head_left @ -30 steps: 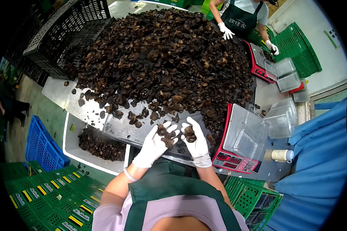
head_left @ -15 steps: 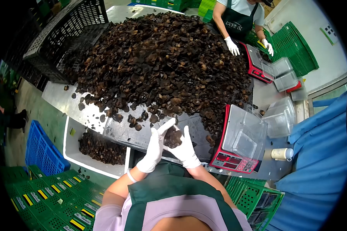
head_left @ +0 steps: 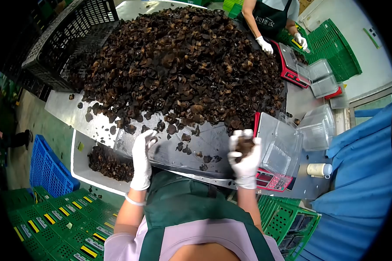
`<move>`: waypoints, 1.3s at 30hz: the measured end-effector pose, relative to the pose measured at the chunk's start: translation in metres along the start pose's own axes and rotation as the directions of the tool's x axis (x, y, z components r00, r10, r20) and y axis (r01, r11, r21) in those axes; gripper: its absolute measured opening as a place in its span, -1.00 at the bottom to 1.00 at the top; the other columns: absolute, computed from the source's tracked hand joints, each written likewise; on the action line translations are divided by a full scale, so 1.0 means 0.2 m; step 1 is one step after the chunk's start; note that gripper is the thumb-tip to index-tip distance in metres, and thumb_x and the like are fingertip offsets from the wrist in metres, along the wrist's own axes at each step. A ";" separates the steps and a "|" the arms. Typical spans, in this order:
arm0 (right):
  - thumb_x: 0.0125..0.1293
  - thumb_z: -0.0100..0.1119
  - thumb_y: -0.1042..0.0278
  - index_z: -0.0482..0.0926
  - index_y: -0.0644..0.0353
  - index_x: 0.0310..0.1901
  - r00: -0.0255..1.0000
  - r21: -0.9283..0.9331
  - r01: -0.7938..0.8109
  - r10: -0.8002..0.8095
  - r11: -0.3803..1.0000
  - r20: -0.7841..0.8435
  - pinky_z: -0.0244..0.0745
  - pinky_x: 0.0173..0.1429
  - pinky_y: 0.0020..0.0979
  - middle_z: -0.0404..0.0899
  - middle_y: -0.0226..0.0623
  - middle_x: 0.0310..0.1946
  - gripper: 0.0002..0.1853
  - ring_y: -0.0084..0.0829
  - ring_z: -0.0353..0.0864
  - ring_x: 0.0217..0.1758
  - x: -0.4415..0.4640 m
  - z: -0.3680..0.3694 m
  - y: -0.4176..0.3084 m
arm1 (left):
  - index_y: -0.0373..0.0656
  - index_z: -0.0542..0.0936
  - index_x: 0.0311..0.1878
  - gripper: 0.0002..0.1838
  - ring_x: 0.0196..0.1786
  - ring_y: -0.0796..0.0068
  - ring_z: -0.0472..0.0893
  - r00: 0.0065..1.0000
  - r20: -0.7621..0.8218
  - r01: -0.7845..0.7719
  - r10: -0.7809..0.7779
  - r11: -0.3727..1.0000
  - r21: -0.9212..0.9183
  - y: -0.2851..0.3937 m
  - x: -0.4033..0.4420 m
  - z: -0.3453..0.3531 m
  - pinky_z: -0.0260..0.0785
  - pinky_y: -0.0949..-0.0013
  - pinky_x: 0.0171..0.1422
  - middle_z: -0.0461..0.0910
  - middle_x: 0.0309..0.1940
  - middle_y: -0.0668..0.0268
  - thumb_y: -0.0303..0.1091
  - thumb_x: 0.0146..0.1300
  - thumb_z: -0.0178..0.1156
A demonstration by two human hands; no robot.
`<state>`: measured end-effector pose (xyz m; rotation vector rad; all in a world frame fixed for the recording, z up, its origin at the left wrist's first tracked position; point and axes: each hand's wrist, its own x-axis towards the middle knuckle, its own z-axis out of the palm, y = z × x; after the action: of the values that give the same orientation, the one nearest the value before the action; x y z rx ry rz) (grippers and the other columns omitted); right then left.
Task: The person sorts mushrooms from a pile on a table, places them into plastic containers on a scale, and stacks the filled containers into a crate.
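Both my hands wear white gloves. My right hand (head_left: 245,154) is curled around a clump of dark brown fungus pieces (head_left: 245,147), beside the left edge of the near red scale (head_left: 272,180), which bears a clear plastic tray (head_left: 278,150). My left hand (head_left: 142,156) is over the near left part of the metal table (head_left: 170,150), its fingers bent; a small dark piece seems to show at the fingertips. Beyond both hands rises a large heap of dark fungus (head_left: 183,65), with loose pieces scattered along its near side.
A white bin (head_left: 80,167) with dark pieces stands at the lower left, near a blue crate (head_left: 50,167). A black crate (head_left: 48,52) is at the upper left. Clear trays (head_left: 317,126) and a bottle (head_left: 315,169) are on the right. A co-worker's gloved hands (head_left: 264,45) are beyond the far scale.
My hands were together around the dark pieces and have moved apart. My right hand went right to the scale with the clump, my left hand went left. The co-worker's hands shifted slightly.
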<state>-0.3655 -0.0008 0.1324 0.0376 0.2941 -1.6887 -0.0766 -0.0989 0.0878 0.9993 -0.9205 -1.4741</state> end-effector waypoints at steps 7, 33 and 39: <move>0.48 -0.14 -0.01 0.51 0.20 0.01 0.582 -0.775 0.507 -0.813 0.377 -0.015 0.52 -0.02 -0.35 0.60 -0.21 -0.02 -0.57 -0.27 0.61 -0.01 -0.34 -0.07 -0.69 | -0.23 0.60 -0.01 -0.75 0.03 0.40 0.56 0.991 0.120 -0.125 0.059 0.739 0.662 -0.17 -0.05 -0.19 0.36 0.40 0.17 0.59 -0.05 0.19 -0.48 0.24 0.18; 0.14 0.31 0.40 0.63 0.17 -0.14 0.923 -0.724 0.149 -0.167 -0.674 0.345 0.50 -0.09 -0.29 0.62 -0.22 -0.28 -0.77 -0.19 0.60 -0.18 -0.17 -0.25 0.08 | -0.11 0.48 -0.11 -0.72 0.07 0.16 0.47 0.144 0.985 -0.928 0.092 0.357 0.103 -0.64 0.00 0.32 0.32 0.16 0.15 0.47 0.02 0.16 -0.23 0.14 0.23; 0.11 0.31 0.40 0.63 0.17 -0.19 0.931 -0.702 0.174 -0.116 -0.691 0.346 0.50 -0.08 -0.29 0.62 -0.22 -0.27 -0.80 -0.17 0.60 -0.18 -0.11 -0.36 0.10 | -0.09 0.48 -0.26 -0.76 -0.17 0.20 0.51 0.475 0.879 -0.859 0.033 0.232 0.456 -0.33 0.02 -0.16 0.39 0.18 -0.11 0.51 -0.11 0.22 -0.37 -0.05 0.25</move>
<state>-0.3534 0.0343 0.0630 -1.7921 2.0675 -0.8598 -0.0693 -0.0964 0.0138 0.5529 -2.6280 -0.5773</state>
